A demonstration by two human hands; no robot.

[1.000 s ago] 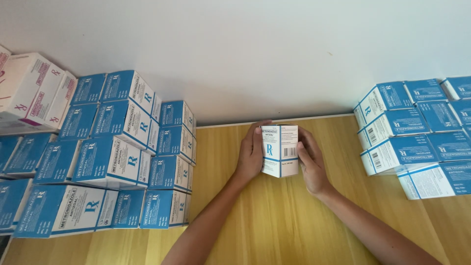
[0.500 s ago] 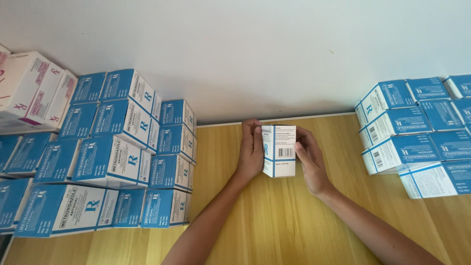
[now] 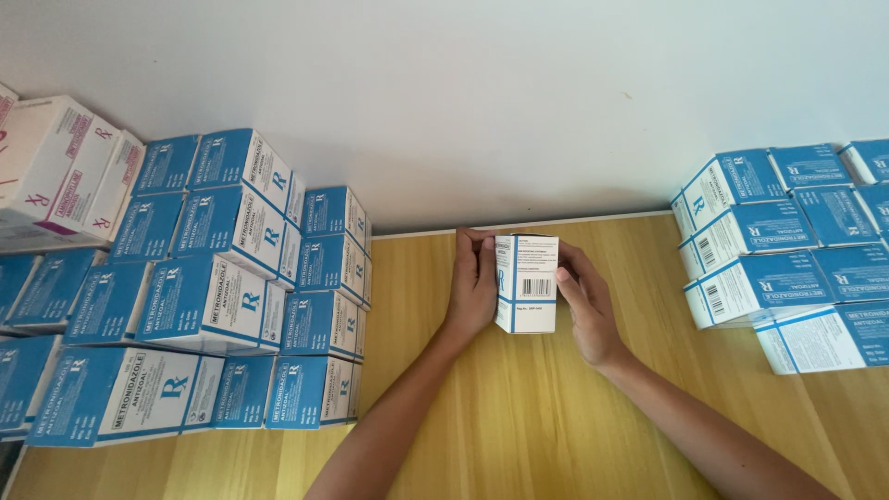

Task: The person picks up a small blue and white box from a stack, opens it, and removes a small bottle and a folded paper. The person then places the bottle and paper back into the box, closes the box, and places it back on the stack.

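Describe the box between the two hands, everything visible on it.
The box is a small upright carton, apparently cardboard, white with blue edge bands. Two faces show: a narrow left one with a blue symbol and a wider one with fine print and a barcode. It looks closed and undamaged. It stands near the wall on the wooden tabletop; whether its base touches the wood cannot be told. The left hand presses its left side, the right hand its right.

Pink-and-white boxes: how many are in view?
2: one large pink-and-white box at the far left on the blue stack, a second pressed against its right side. More may lie beyond the frame edge.
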